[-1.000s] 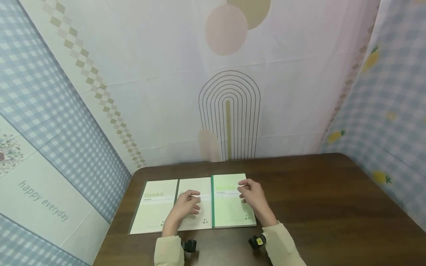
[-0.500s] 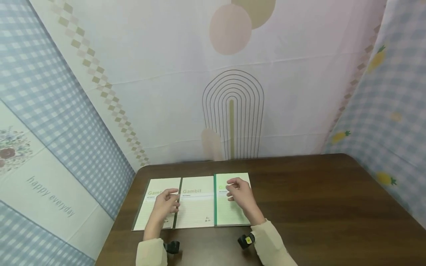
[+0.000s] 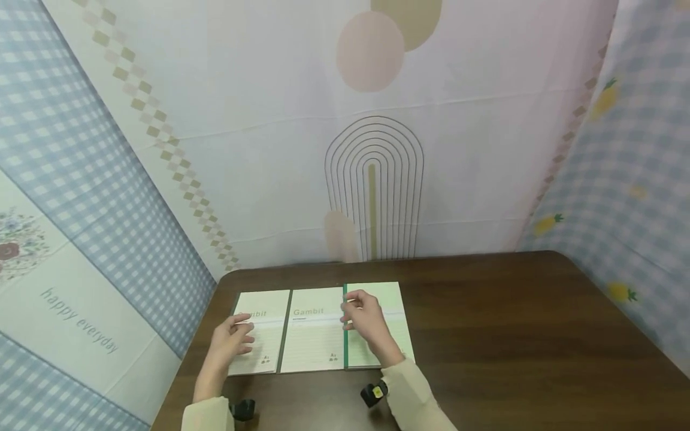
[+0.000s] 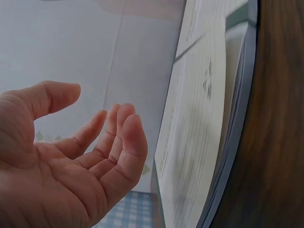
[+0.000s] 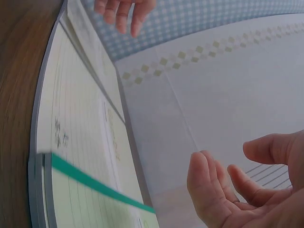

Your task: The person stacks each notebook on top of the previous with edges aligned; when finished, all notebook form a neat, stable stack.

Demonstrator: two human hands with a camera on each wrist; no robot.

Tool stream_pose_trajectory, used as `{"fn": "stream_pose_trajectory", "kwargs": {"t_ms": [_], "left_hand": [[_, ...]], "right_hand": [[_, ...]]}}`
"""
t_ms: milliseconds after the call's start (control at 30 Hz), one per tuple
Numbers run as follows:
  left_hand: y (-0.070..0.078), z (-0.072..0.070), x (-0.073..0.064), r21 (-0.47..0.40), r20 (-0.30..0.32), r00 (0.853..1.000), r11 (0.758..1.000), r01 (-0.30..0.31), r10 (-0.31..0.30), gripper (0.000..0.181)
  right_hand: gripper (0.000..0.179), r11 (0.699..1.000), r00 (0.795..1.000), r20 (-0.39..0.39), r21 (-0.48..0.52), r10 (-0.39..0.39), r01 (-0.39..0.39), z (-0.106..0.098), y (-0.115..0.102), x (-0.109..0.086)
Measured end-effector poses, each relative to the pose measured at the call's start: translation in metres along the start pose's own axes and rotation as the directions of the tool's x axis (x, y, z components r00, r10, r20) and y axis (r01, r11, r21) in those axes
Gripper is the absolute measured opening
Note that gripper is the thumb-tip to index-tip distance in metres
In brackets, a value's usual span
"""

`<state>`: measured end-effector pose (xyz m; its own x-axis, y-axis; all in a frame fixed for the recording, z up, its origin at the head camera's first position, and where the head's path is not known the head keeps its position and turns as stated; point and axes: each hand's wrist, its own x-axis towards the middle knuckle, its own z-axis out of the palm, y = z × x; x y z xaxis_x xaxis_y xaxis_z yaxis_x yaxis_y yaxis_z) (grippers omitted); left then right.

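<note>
Three notebooks lie side by side on the dark wooden table (image 3: 512, 335). At the left is a cream notebook (image 3: 269, 335), in the middle another cream notebook (image 3: 312, 341) marked "Gambit", and at the right a green notebook (image 3: 396, 332) with a dark green spine. My left hand (image 3: 226, 344) hovers over the left notebook's outer side, fingers loosely bent and holding nothing. Over the green notebook's spine is my right hand (image 3: 366, 320), likewise relaxed with nothing in it. In the left wrist view, the palm of the left hand (image 4: 85, 161) shows apart from the pages.
A patterned white cloth (image 3: 259, 179) hangs behind the table. Blue checked cloths stand at the left (image 3: 118, 167) and right (image 3: 620, 227). Each wrist carries a small black camera, on the left (image 3: 244, 410) and right (image 3: 372, 394). The notebooks lie toward the table's left side.
Both hands have moved left above the notebooks: the left from the middle notebook to the left one's outer side, the right from the green notebook's right side to its spine. The notebooks stay put.
</note>
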<state>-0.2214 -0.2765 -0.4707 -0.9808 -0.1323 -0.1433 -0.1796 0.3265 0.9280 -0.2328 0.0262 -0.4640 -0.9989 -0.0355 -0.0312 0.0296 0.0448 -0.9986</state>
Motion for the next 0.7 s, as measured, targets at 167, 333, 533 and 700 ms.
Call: {"fn": "stream_pose_trajectory", "kwargs": {"t_ms": [167,333,533,700], "left_hand": [[-0.005,-0.017,0.000,0.035,-0.033,0.999,0.999,0.015,-0.014,0.046],[-0.011,-0.031,0.007,0.088,-0.051,0.998,0.996,0.031,-0.027,0.048],[-0.019,-0.042,0.010,0.151,-0.045,0.998,0.988,0.041,-0.034,0.049],[-0.025,-0.049,0.012,0.214,-0.042,0.999,0.977,0.013,-0.004,0.046]], "right_hand": [[0.028,1.000,1.000,0.011,0.018,0.016,-0.017,0.017,-0.003,-0.002],[0.028,1.000,1.000,0.020,0.018,0.005,-0.005,0.035,-0.003,-0.002],[0.030,0.999,0.996,0.086,-0.028,-0.021,0.023,0.056,0.001,-0.005],[0.034,1.000,0.990,0.140,-0.022,-0.017,0.020,0.072,0.007,-0.010]]}}
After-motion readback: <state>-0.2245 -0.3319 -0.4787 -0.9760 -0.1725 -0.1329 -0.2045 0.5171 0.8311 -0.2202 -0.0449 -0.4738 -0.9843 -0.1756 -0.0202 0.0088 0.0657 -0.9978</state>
